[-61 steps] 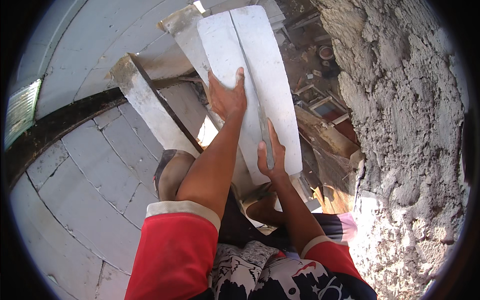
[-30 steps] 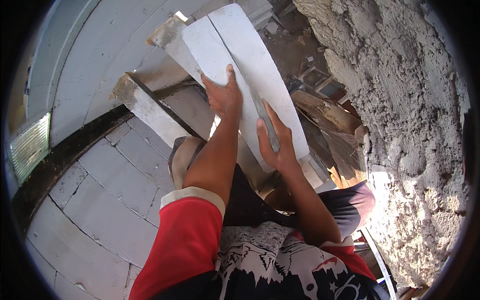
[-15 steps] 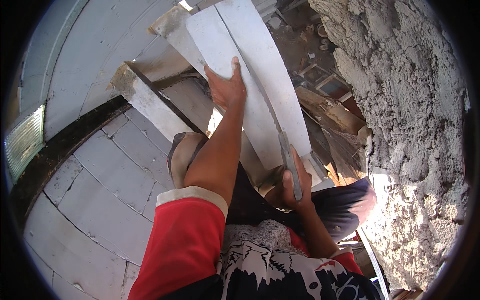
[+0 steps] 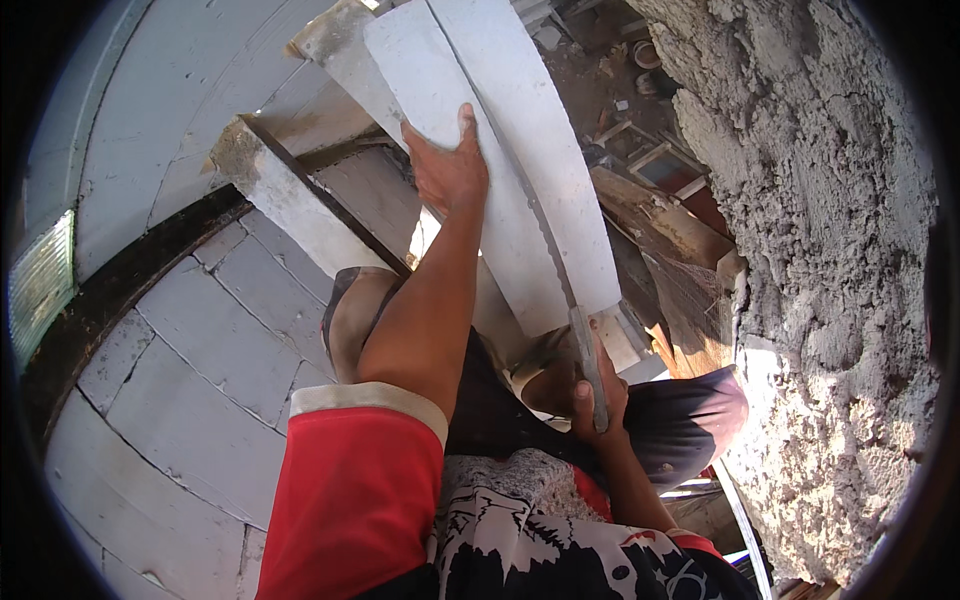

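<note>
A long white lightweight block (image 4: 572, 220) slants across the upper middle, with a narrow lengthwise cut in it. My left hand (image 4: 448, 172) grips the block's left edge, its thumb stretched over the top face; some fingers are hidden past the edge. My right hand (image 4: 602, 395) is closed around the grey handle of a handsaw (image 4: 590, 365) near the block's lower end. The saw's thin toothed blade runs up from the handle into the cut; how much of it is sunk inside cannot be made out.
Another pale block (image 4: 290, 205) stands to the left of my left forearm. A block wall (image 4: 200, 340) with a dark beam (image 4: 120, 275) fills the left side. On the right rises a rough cement wall (image 4: 815, 220). Wooden boards (image 4: 660, 215) and debris lie lower down beyond the block.
My right hand has drawn the saw back toward my body, and more of the blade shows between handle and block. My left hand stays at the same place on the block.
</note>
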Demonstrator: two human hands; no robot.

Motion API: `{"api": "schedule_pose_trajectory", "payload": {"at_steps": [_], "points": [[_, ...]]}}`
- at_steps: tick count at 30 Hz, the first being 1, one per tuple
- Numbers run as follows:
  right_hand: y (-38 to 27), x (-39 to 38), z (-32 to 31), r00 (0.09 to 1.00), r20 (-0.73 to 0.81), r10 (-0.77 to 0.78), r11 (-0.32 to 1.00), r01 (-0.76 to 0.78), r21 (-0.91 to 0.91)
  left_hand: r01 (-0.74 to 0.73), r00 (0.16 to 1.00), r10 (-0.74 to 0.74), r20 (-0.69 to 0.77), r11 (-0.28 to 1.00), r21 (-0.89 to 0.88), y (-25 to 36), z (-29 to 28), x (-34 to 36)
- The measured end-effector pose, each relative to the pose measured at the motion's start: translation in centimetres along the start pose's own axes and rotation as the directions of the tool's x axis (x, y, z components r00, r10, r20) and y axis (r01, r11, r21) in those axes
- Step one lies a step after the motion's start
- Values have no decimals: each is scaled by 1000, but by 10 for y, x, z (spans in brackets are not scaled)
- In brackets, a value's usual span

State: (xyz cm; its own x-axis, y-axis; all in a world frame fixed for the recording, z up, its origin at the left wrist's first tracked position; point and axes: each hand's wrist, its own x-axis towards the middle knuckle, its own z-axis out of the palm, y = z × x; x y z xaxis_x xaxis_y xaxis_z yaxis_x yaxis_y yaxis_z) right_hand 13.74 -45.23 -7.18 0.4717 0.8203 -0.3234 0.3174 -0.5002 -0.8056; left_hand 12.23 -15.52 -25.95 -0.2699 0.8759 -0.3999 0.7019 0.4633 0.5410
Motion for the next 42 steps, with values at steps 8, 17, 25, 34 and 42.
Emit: {"api": "schedule_pose_trajectory", "payload": {"at_steps": [8,17,25,34,42], "points": [[5,132,41,997,-26,72,976,-65,208,8,999,-8,39,1000,5,6,1,-8],[22,99,31,995,5,100,983,-100,153,48,992,-47,120,999,-5,22,-4,-14],[12,-11,-21,997,-45,60,997,-58,50,-69,983,65,173,997,20,7,-9,3],[3,69,7,979,28,202,979,-202,-26,-468,860,487,156,872,-142,-36,6,20],[34,-62,-18,991,19,136,989,-134,-64,-468,866,491,94,862,-192,-41,-3,24]]}}
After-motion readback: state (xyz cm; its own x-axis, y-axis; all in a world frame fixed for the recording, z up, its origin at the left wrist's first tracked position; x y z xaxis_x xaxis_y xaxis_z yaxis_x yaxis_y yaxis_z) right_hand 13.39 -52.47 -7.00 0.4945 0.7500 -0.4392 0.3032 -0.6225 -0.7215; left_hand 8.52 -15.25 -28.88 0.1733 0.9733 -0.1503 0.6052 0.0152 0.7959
